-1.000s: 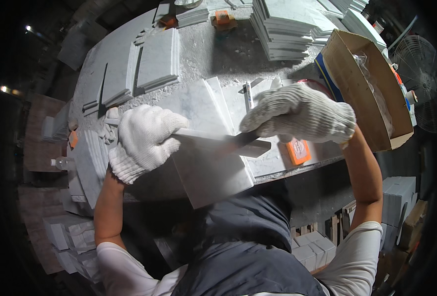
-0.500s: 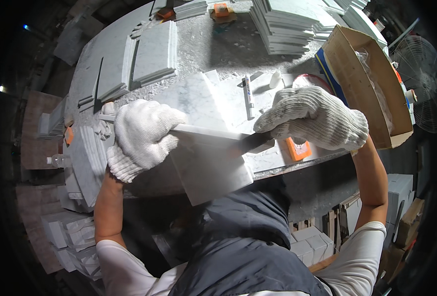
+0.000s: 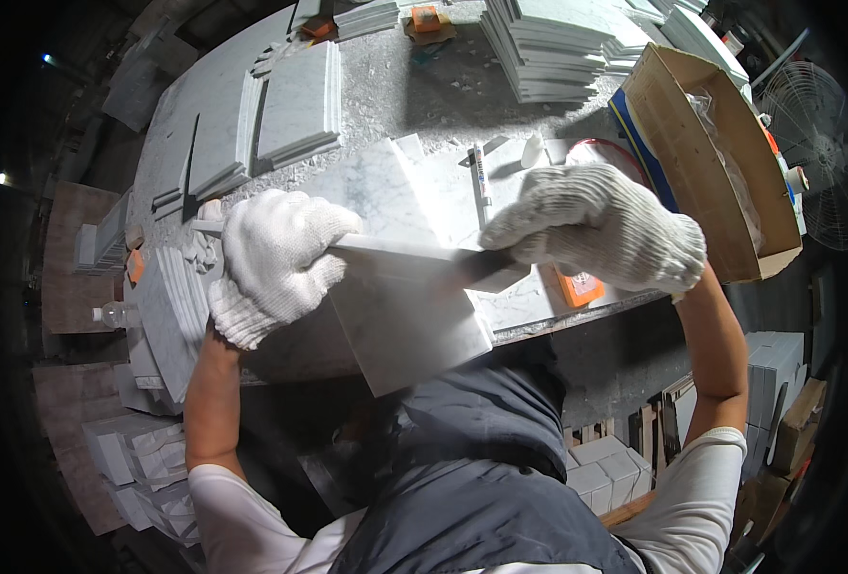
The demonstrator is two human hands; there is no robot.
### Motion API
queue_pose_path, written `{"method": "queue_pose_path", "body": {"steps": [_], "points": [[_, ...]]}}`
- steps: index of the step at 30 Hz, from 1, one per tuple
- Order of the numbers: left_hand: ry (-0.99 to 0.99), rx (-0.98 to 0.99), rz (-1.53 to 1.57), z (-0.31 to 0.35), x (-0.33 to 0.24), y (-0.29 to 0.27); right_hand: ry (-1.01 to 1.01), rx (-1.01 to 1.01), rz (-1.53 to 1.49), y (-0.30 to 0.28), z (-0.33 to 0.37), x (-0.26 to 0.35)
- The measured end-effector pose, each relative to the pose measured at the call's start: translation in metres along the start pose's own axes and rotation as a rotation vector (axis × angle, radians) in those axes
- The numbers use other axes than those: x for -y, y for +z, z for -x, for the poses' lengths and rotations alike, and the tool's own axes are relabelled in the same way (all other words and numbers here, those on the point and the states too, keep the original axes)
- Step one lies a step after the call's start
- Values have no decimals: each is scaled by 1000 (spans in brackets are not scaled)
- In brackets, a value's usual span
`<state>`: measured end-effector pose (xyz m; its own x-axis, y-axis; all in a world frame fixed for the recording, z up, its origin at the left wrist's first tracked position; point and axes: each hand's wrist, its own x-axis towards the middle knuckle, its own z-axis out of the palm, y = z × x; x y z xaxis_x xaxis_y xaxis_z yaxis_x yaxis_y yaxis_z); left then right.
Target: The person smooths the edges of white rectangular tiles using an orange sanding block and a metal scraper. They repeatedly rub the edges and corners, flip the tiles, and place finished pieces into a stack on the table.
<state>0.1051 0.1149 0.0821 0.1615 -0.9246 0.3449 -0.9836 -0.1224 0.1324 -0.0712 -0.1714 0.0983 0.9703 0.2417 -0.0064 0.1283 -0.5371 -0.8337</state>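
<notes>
Your gloved left hand (image 3: 280,263) pinches the left end of a narrow white marble piece (image 3: 395,252) at the centre of the frame; your gloved right hand (image 3: 596,225), right of centre, closes round a dark, partly blurred hand tool (image 3: 489,268) near the piece's right end; a marble tile (image 3: 405,349) lies beneath, lower centre; an open cardboard box (image 3: 677,124) sits upper right.

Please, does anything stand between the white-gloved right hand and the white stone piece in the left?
Only the dark, blurred tool in the right hand, near the right end of the stone piece; nothing else visible.
</notes>
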Motion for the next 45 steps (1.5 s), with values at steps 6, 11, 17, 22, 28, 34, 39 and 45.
{"method": "queue_pose_path", "body": {"steps": [6,11,17,22,28,34,39,45], "points": [[8,2,-10,1,1,0,-14,33,-7,5,9,-18],[37,-35,30,-2,6,5,285,-12,-163,8,23,-45],[66,-119,4,-16,8,8,31,-232,-464,0,54,-61],[49,-147,-174,-38,25,38,241,-680,-806,40,108,-85],[-167,201,343,-77,61,90,396,-634,-1015,99,134,-118],[171,245,288,-81,20,157,457,-718,-908,90,119,-112],[161,-1,102,-74,9,181,414,-351,-507,84,94,-106],[144,-4,165,-73,6,187,-49,-160,163,79,32,-116]]}}
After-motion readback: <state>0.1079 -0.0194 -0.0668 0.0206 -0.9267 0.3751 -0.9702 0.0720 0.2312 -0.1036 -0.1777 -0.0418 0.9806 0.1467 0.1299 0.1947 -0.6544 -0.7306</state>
